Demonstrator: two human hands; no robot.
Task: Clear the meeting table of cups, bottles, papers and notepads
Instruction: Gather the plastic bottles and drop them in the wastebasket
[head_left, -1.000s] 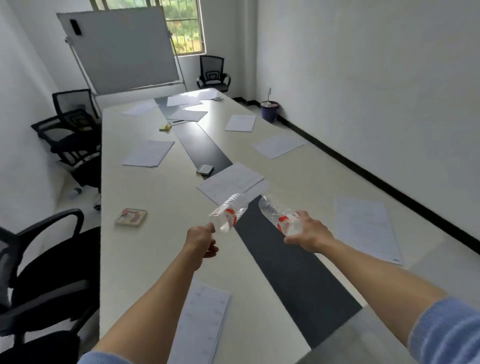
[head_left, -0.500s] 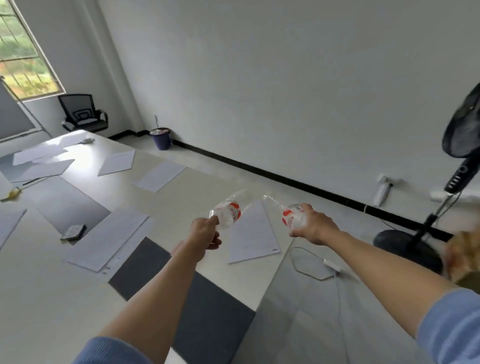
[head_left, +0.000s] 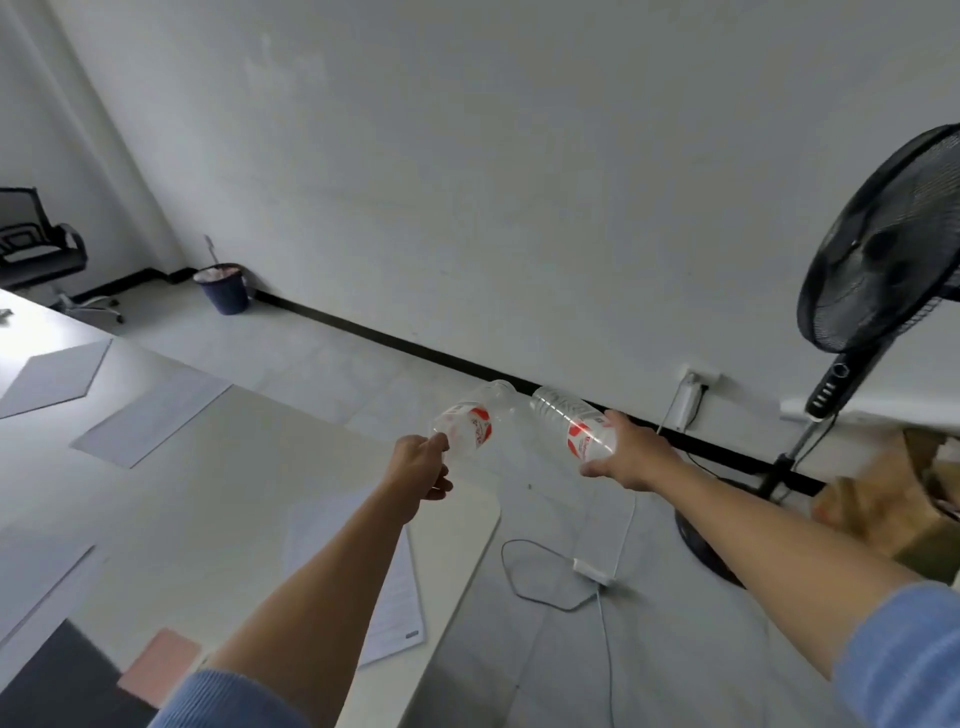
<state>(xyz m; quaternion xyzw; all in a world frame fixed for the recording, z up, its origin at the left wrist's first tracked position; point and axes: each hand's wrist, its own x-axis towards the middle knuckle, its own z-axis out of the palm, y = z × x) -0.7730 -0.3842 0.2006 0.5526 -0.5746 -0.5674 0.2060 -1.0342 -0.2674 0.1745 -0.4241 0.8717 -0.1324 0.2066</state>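
The left grip (head_left: 421, 470) is curled round the end of a clear plastic bottle (head_left: 465, 426) with a red and white label. The right grip (head_left: 631, 457) wraps the labelled end of a second clear bottle (head_left: 571, 423). Both bottles are held in the air, tilted toward each other, far ends nearly meeting. Below the left arm is the pale desk (head_left: 182, 493) with its rounded corner, carrying a printed sheet (head_left: 400, 597), another sheet (head_left: 150, 418) and a pink pad (head_left: 158, 665). On the grey floor lies a white cable (head_left: 545, 577). Along the white wall stand a blue bin (head_left: 223, 288), a black chair (head_left: 31, 249) and a black fan (head_left: 883, 239).
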